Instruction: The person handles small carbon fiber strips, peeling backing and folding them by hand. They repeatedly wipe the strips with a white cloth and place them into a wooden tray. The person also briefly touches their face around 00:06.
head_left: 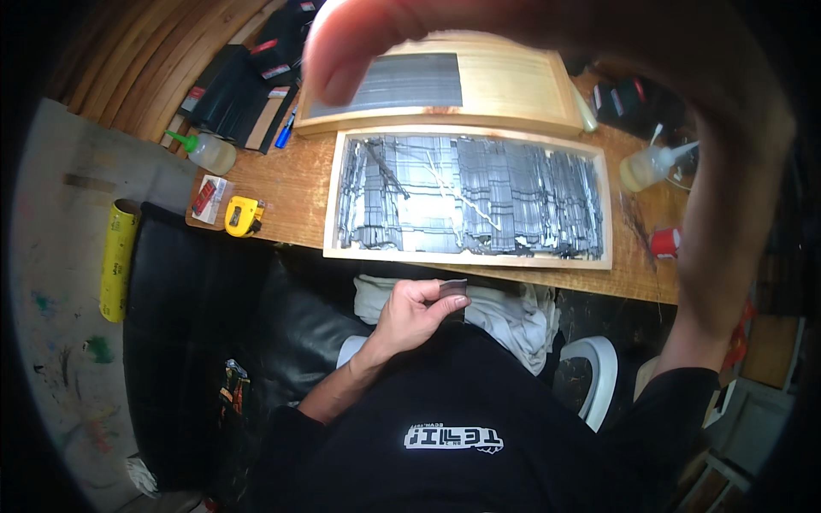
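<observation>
Small dark piece (453, 288) was pinched by the left hand (410, 318)

On the wooden workbench (295, 195), a shallow wooden tray (470, 257) was seen, mostly covered by thin dark strips (513, 188) in overlapping rows, a few of them laid aslant on top. Just behind it, a pale wooden panel (517, 77) was partly covered by a grey sheet (419, 81). The right hand (624, 38) was raised close to the camera with its fingers curved; whether anything was gripped there could not be told. The left hand was held in front of the tray, below the bench edge, and the small dark piece was nipped between its thumb and forefinger, with part left protruding. From its thinness, the piece was judged very light, springy rather than soft, and perhaps easily cracked; from its sheen, slippery. A hold near one edge, without bending or hard squeezing, was judged best
</observation>
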`<state>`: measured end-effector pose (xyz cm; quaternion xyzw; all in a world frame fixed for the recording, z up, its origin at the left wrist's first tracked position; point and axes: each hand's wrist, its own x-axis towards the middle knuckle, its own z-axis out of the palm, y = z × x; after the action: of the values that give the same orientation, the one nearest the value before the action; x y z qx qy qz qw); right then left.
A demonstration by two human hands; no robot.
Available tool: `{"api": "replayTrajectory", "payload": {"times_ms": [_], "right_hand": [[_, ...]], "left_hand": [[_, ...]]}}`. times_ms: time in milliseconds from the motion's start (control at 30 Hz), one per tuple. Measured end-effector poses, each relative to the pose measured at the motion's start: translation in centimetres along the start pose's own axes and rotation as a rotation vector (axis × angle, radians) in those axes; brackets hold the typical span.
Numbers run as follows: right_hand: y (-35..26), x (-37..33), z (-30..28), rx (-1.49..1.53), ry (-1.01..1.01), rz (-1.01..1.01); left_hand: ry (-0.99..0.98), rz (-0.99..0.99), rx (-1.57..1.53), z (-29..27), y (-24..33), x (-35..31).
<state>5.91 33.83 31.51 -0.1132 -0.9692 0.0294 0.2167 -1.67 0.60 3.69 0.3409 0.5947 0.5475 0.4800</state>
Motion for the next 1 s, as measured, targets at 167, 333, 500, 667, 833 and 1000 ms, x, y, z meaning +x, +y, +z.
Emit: {"api": "replayTrajectory", "payload": {"times_ms": [167, 333, 500, 667, 833, 1000], "right_hand": [[-2.3, -5.5, 2.4, -0.102, 0.375, -0.105], [-9.8, -19.4, 7.4, -0.005, 0.636, 0.129], [-15.6, -27.9, 16.7, 0.978, -0.052, 0.887], [-15.2, -28.1, 22.9, 1.798, 0.019, 1.299], [-15.2, -27.1, 24.5, 1.752, 0.111, 1.249], [-16.1, -26.0, 20.6, 1.184, 0.109, 0.870]], "left_hand": [[-0.073, -0.131, -0.088, -0.1, 0.3, 1.7], [-0.298, -0.303, -0.236, 0.6, -0.4, 2.9], [-0.384, -0.544, -0.214, 1.5, 0.4, 3.6], [-0.374, -0.629, -0.295, 1.9, -1.5, 4.8], [-0.370, -0.598, -0.276, 1.6, -2.7, 5.4], [-0.265, -0.094, 0.052, 1.9, 0.3, 2.7]]}}
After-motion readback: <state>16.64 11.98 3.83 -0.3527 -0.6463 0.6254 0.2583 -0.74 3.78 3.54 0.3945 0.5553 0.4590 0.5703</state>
